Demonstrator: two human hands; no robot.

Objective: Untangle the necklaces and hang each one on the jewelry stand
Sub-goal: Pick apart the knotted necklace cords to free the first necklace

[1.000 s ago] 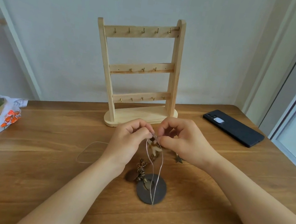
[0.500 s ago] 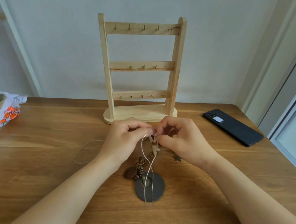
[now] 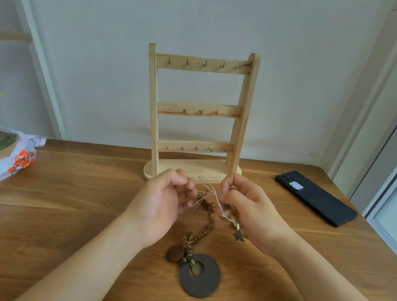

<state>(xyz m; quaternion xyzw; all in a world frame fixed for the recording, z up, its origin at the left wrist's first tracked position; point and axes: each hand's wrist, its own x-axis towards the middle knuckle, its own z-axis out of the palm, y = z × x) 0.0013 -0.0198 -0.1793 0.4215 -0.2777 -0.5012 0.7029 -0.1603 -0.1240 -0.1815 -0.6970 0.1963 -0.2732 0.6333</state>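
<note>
From my remote station I read the work as sited just in front of the jewelry stand [image 3: 198,114], low over the tabletop [image 3: 53,205]. The left hand [image 3: 160,206] has its fingers [image 3: 188,184] pinched together on the pale thin cord [image 3: 207,193]; the right hand [image 3: 252,211] has its fingers closed on the same cord from the other side, with a small pale pendant [image 3: 228,215] held under them. The cord runs taut and crossed between the two pinches.

Handling judgement:
- Pale thin cord: very light, limp and smooth. I expect it to slip unless pinched at the fingertips. Take hold close to the crossing, not at a free loop.
- Braided brown necklace [image 3: 206,224]: soft, rough, plaited fibre, likely to snag the thin cord. It trails from the tangle down to the tabletop.
- Dark ring pendant [image 3: 199,276]: flat, rigid and matte, with a central hole. It lies on the tabletop and probably anchors the braid by its weight. A round brown wooden disc [image 3: 175,254] lies touching it.
- Star charm [image 3: 240,236]: small, metallic and pointed, hanging below the right hand.

The stand is pale bare wood with three rails of small brass hooks, none carrying a necklace.
</note>
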